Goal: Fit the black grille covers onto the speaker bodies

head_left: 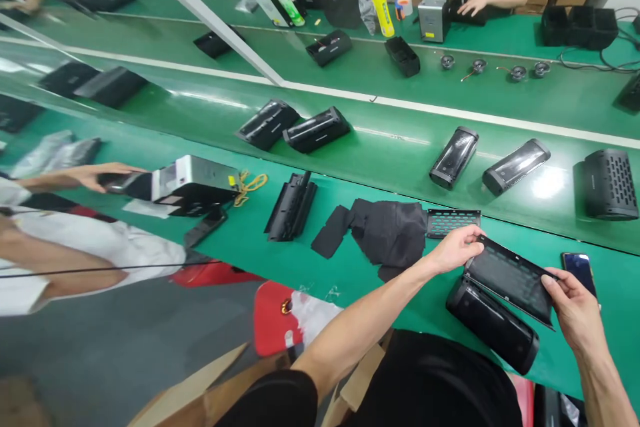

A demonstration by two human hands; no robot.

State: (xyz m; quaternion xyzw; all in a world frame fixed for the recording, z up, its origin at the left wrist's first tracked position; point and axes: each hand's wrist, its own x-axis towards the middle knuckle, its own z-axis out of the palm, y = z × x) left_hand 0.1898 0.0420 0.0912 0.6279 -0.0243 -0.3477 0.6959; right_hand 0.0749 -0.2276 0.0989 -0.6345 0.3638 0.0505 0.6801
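Observation:
Between my two hands a black speaker grille panel (510, 277) is held tilted, its inner side facing me. My left hand (457, 250) pinches its upper left corner. At its right end, my right hand (573, 304) grips the edge with thumb on top. Just below the panel lies a glossy black speaker housing (493, 327) on the green table. Left of my hands is a pile of black cloth pieces (393, 230). Another perforated grille (453, 222) rests behind my left hand.
Several black speakers stand on the green conveyor (390, 147), including one with a perforated front (611, 184). A phone (579, 270) lies beside my right hand. To the left, a co-worker's hand (103, 177) is near a silver box (193, 177). Others sit across the line.

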